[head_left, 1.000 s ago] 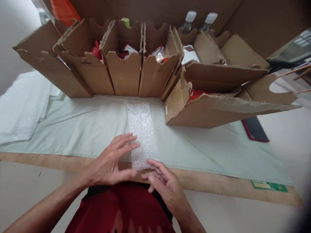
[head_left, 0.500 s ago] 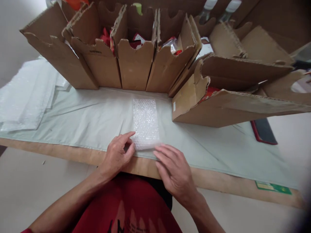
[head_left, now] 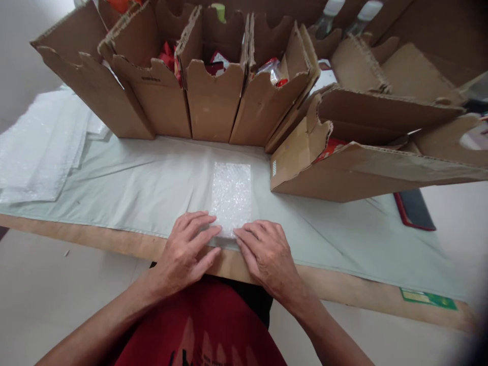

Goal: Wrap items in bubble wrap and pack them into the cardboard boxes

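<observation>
A small rectangle of bubble wrap (head_left: 231, 193) lies flat on the pale green cloth (head_left: 152, 178) near the table's front edge. At its near left corner rests my left hand (head_left: 186, 249), fingers apart and fingertips on the wrap. My right hand (head_left: 269, 254) touches the near right corner with its fingertips, the fingers lying side by side and the thumb a little below. Both hands press on the near edge of the wrap, and neither grasps it. The part under the fingertips is hidden.
Cardboard boxes (head_left: 215, 112) with small packets stand in a row behind the wrap. A longer box (head_left: 343, 178) juts forward on the right. Bubble wrap sheets (head_left: 34, 147) are stacked at the left. A dark flat object (head_left: 414, 209) lies far right.
Both hands have come closer together over the near edge of the bubble wrap. The wrap has shifted slightly right and towards me, and its near edge looks flatter.
</observation>
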`<state>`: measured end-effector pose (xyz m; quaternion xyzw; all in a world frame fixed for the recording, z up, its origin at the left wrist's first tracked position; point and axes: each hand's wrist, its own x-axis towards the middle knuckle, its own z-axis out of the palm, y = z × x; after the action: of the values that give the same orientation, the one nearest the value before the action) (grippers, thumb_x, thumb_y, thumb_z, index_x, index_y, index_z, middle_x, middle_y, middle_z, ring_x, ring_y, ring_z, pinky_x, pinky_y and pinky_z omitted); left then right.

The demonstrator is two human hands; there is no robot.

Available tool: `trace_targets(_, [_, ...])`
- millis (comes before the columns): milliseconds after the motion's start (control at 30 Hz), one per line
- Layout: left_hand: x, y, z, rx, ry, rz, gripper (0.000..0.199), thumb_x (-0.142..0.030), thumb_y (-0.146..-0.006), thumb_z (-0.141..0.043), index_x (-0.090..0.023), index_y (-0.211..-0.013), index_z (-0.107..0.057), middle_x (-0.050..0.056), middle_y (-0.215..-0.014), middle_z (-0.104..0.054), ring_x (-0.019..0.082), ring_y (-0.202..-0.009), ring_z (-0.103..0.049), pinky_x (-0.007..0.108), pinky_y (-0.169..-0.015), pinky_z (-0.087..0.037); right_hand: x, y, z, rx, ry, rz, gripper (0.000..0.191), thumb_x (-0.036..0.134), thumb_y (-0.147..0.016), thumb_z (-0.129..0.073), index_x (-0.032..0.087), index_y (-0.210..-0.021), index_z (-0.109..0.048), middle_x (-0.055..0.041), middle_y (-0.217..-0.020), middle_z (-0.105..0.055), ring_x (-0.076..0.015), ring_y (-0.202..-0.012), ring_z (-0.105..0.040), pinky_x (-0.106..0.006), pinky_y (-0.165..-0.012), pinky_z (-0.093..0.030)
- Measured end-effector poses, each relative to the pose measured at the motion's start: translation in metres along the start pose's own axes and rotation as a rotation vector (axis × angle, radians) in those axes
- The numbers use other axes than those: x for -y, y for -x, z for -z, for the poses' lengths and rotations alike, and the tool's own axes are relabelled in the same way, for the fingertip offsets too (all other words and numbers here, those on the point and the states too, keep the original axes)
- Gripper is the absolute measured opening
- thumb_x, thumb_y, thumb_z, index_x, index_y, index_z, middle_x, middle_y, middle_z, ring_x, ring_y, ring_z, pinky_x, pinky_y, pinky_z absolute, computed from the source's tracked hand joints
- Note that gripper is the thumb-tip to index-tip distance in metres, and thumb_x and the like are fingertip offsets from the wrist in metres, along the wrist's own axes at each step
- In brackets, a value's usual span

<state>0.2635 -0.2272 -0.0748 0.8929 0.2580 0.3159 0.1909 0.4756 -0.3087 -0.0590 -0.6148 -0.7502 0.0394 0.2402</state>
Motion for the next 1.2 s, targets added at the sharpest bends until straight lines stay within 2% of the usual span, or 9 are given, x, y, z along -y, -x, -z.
trace_targets(167, [0.002,-0.005,-0.008,0.034,0.084,0.077,0.025,-0.012,-0.098,-0.056,-0.019,-0.12,-0.064,0.005,-0.091,-0.073,0.02,-0.086,-0.066,0.037,-0.081,-0.052,-0.002,0.003,0.0,0.1,-0.193,-0.096,0.021,0.022,-0.105,-0.05,0.021,-0.111,-0.07,-0.0047,-0.092,-0.076,-0.0214,-0.084,-0.064,-0.038,-0.08,-0.044])
trace_targets(333, [0.01,-0.016,-0.016,0.02,0.011,0.141,0.021,-0.019,-0.099,-0.055,-0.017,-0.117,-0.067,0.004,-0.081,-0.071,0.02,-0.076,-0.063,0.035,-0.074,-0.049,-0.003,0.014,-0.001,-0.2,-0.102,-0.059,0.026,0.021,-0.1,-0.062,0.019,-0.126,-0.061,-0.0108,-0.113,-0.072,-0.0238,-0.102,-0.066,-0.039,-0.088,-0.047])
trace_targets(433, [0.014,-0.021,-0.019,0.012,-0.065,0.126,0.02,-0.02,-0.099,-0.055,-0.016,-0.112,-0.069,0.004,-0.079,-0.071,0.02,-0.071,-0.062,0.035,-0.071,-0.048,-0.002,0.019,-0.002,-0.206,0.021,0.005,0.03,0.013,-0.096,-0.063,0.021,-0.125,-0.061,-0.0112,-0.117,-0.071,-0.0252,-0.108,-0.065,-0.041,-0.092,-0.046])
trace_targets(533, [0.015,-0.023,-0.021,0.028,-0.126,0.145,0.02,-0.021,-0.099,-0.055,-0.016,-0.112,-0.068,0.004,-0.079,-0.07,0.021,-0.073,-0.063,0.036,-0.072,-0.049,-0.006,0.015,-0.008,-0.14,0.093,0.041,0.025,0.014,-0.098,-0.062,0.019,-0.122,-0.064,-0.0113,-0.122,-0.072,-0.0274,-0.117,-0.063,-0.043,-0.097,-0.044])
trace_targets(633, [0.014,-0.021,-0.017,0.003,-0.132,0.187,0.025,-0.025,-0.099,-0.057,-0.019,-0.122,-0.065,0.009,-0.1,-0.071,0.024,-0.089,-0.067,0.038,-0.08,-0.053,-0.014,0.007,-0.013,-0.114,0.087,0.029,0.021,0.015,-0.1,-0.059,0.019,-0.119,-0.067,-0.0089,-0.12,-0.075,-0.0283,-0.121,-0.062,-0.044,-0.097,-0.043])
trace_targets(767, [0.008,-0.014,-0.004,0.079,-0.044,0.021,0.035,-0.024,-0.097,-0.063,-0.022,-0.131,-0.059,0.014,-0.13,-0.065,0.029,-0.12,-0.06,0.046,-0.099,-0.051,-0.019,0.005,-0.008,-0.041,-0.118,-0.04,0.019,0.017,-0.101,-0.056,0.021,-0.114,-0.069,-0.0049,-0.109,-0.077,-0.0261,-0.118,-0.062,-0.044,-0.098,-0.043])
trace_targets(867, [0.009,-0.014,-0.002,0.153,0.023,-0.035,0.026,-0.015,-0.098,-0.057,-0.021,-0.122,-0.063,0.009,-0.111,-0.071,0.025,-0.107,-0.063,0.042,-0.092,-0.05,-0.017,0.01,-0.003,-0.013,-0.21,-0.098,0.017,0.02,-0.1,-0.056,0.022,-0.11,-0.07,-0.0054,-0.108,-0.075,-0.0251,-0.112,-0.063,-0.043,-0.096,-0.045])
trace_targets(1000, [0.023,-0.03,-0.013,0.137,0.011,0.037,0.02,-0.019,-0.1,-0.054,-0.02,-0.115,-0.068,0.006,-0.091,-0.073,0.023,-0.087,-0.064,0.04,-0.081,-0.051,-0.013,0.013,-0.002,-0.148,-0.031,-0.1,0.028,0.032,-0.1,-0.06,0.023,-0.126,-0.064,-0.0109,-0.121,-0.069,-0.0282,-0.111,-0.063,-0.045,-0.095,-0.045])
trace_targets(1200, [0.021,-0.043,-0.017,0.095,-0.088,0.053,0.026,-0.026,-0.101,-0.055,-0.016,-0.122,-0.066,0.014,-0.115,-0.07,0.028,-0.102,-0.064,0.045,-0.088,-0.053,-0.018,-0.001,-0.004,-0.084,0.086,0.015,0.023,0.019,-0.101,-0.057,0.02,-0.124,-0.065,-0.0091,-0.112,-0.075,-0.0266,-0.104,-0.064,-0.044,-0.094,-0.043])
